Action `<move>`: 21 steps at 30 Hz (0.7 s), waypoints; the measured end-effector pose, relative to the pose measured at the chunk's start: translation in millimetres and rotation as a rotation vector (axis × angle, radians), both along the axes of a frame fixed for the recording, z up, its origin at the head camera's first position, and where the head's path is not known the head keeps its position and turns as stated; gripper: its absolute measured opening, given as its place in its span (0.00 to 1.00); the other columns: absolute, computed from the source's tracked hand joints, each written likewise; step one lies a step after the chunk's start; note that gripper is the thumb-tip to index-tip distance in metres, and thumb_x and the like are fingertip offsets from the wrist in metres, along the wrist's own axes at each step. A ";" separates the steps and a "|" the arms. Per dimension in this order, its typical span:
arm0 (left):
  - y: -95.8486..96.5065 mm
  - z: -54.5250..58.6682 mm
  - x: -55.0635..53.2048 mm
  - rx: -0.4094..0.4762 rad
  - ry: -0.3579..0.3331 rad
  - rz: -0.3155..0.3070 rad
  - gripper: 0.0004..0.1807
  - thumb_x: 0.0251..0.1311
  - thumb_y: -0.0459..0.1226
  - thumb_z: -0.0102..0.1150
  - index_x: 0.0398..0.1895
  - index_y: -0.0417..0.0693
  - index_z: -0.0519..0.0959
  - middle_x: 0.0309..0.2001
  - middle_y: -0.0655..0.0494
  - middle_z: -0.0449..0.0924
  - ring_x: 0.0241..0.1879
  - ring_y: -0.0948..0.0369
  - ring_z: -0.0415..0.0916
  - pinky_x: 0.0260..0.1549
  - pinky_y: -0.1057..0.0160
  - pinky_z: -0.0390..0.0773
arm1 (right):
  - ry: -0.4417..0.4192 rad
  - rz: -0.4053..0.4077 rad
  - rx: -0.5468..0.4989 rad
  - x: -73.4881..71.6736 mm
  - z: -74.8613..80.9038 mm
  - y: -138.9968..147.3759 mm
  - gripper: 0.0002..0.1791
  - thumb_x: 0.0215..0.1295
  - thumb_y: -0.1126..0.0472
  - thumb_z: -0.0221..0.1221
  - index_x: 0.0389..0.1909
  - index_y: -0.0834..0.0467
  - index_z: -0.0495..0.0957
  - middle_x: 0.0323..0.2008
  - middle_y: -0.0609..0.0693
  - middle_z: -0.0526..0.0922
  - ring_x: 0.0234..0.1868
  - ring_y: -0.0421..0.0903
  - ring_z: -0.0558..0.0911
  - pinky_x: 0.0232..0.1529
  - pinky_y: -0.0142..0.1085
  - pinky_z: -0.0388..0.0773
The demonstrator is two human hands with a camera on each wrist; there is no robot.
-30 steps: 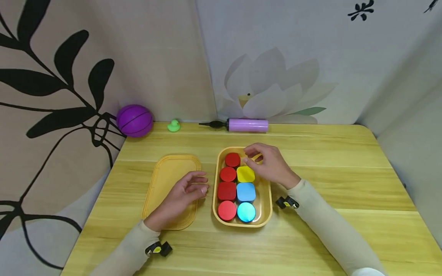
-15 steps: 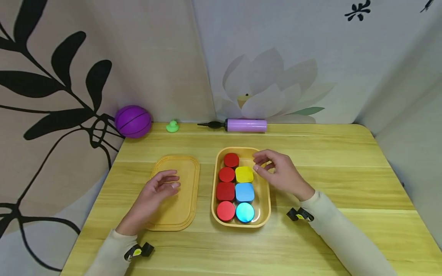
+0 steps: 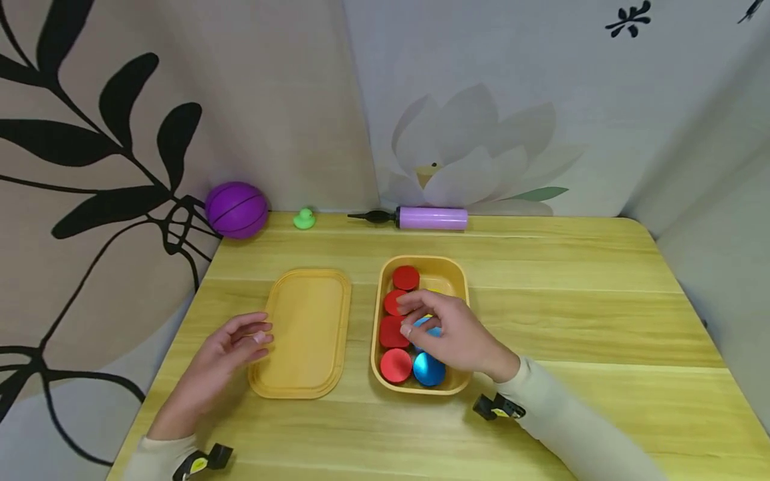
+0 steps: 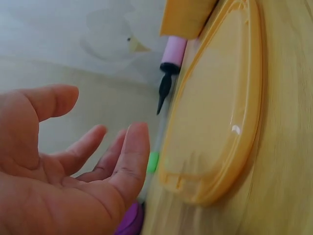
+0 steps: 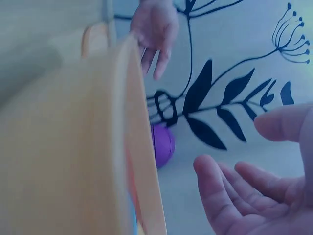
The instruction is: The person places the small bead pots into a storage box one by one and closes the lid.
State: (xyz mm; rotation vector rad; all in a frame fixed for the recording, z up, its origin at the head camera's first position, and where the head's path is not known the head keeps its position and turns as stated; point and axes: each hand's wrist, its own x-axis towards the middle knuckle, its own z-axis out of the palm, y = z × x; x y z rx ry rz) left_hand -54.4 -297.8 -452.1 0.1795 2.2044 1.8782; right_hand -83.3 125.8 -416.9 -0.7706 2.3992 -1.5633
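My right hand [image 3: 454, 334] hovers over the yellow box [image 3: 448, 268], fingers loosely bent and nothing between them. Inside, a column of several red blocks [image 3: 396, 366], round and squarish, runs down the left side. Beside it, a blue rounded-square block [image 3: 434, 329] and a round metallic-blue block [image 3: 429, 369] show partly under the hand, which mostly covers a yellow block. The right wrist view has the box wall [image 5: 142, 147] large and close. At the left edge of the flat yellow lid [image 3: 307, 334], my left hand [image 3: 225, 354] is empty, fingers relaxed and apart from the lid [image 4: 210, 98].
Along the table's back edge stand a purple ball [image 3: 236, 210], a green toy duck [image 3: 304, 218] and a purple hand pump [image 3: 433, 218] lying on its side. Behind them rises a wall [image 3: 289, 100] with plant drawings.
My left hand has drawn back leftward off the lid. My right hand first shifted right to the box's side, then came left and nearer over the blocks. The blocks keep their places.
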 end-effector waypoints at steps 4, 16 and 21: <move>-12.8 2.2 4.0 -0.060 -0.021 0.003 0.25 0.82 0.37 0.50 0.74 0.32 0.64 0.60 0.61 0.81 0.56 0.64 0.84 0.53 0.65 0.86 | -0.068 0.049 -0.037 5.1 0.3 -20.5 0.23 0.74 0.58 0.65 0.66 0.57 0.77 0.58 0.50 0.86 0.49 0.41 0.87 0.50 0.35 0.87; -45.6 -6.5 7.4 -0.171 -0.193 0.041 0.34 0.82 0.42 0.52 0.79 0.30 0.57 0.57 0.67 0.82 0.54 0.70 0.83 0.51 0.64 0.86 | -0.342 0.097 -0.115 18.0 -16.5 -85.8 0.28 0.75 0.54 0.63 0.73 0.55 0.72 0.67 0.53 0.81 0.58 0.42 0.85 0.58 0.31 0.82; -52.2 -11.2 6.9 -0.105 -0.216 0.056 0.32 0.81 0.40 0.54 0.78 0.31 0.59 0.56 0.64 0.82 0.53 0.68 0.83 0.51 0.63 0.87 | -0.463 0.114 -0.182 28.7 -24.2 -114.3 0.32 0.77 0.53 0.61 0.77 0.55 0.67 0.75 0.55 0.72 0.68 0.45 0.80 0.63 0.31 0.79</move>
